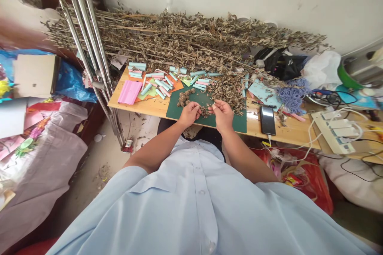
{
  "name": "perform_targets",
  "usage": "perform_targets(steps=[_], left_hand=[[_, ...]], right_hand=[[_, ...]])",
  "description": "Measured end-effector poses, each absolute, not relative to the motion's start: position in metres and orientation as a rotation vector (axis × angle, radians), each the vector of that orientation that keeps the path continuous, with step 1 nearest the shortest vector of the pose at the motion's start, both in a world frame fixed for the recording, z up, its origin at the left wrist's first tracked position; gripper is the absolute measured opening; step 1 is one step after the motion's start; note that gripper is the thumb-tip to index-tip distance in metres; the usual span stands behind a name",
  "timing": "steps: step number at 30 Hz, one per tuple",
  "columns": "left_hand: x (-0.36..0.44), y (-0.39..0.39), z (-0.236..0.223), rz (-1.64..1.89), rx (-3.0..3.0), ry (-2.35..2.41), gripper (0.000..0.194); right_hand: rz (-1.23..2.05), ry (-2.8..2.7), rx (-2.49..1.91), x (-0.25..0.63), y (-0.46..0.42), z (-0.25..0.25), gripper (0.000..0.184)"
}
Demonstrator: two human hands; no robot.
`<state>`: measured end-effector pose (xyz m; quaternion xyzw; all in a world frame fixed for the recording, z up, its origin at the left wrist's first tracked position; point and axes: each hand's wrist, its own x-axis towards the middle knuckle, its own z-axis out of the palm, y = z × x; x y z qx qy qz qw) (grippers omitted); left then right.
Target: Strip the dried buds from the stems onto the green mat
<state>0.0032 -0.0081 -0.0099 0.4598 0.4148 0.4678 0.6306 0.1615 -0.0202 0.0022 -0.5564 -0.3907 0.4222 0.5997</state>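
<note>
My left hand (190, 114) and my right hand (222, 114) face each other over the front of a green cutting mat (236, 124). Both have their fingers closed in a pinch around bits of dried leaves (205, 110), which show in the gap between them. How each fingertip grips is too small to see. Just behind my left hand sits a cluster of brown crumbled-leaf balls (183, 98). A loose heap of dry leaves (229, 89) lies on the mat behind my right hand.
Long dried plant stalks (179, 40) line the wall. Blue and pink paper rolls (161, 83) and a pink sheet (129, 92) lie left. To the right are a phone (267, 120), blue yarn (295, 95) and a power strip (333, 131) with cables. Metal crutches (89, 44) lean at the table's left end.
</note>
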Motion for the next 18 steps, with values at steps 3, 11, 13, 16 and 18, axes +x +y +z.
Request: perform_targets(steps=[3,11,13,16,18], left_hand=[[0.0037,-0.0079,-0.0087,1.054,1.048,0.979,0.015],[0.0059,-0.0052,-0.0124,1.074,0.99,0.972,0.015],[0.004,-0.0059,-0.0116,1.064,0.976,0.952,0.022],[0.0008,-0.0081,-0.0084,1.054,0.973,0.913,0.031],[-0.0003,-0.0094,-0.0064,1.049,1.007,0.909,0.033]], right_hand=[[0.976,-0.899,-1.286,0.1622,-0.0203,0.003,0.033],[0.939,-0.96,-1.311,0.1588,-0.022,0.0013,0.034],[0.933,-0.988,-1.327,0.1575,-0.0222,0.0,0.035],[0.915,-1.041,-1.352,0.1551,-0.0236,-0.0011,0.037],[0.88,-1.099,-1.36,0.1532,-0.0258,-0.0009,0.037]])
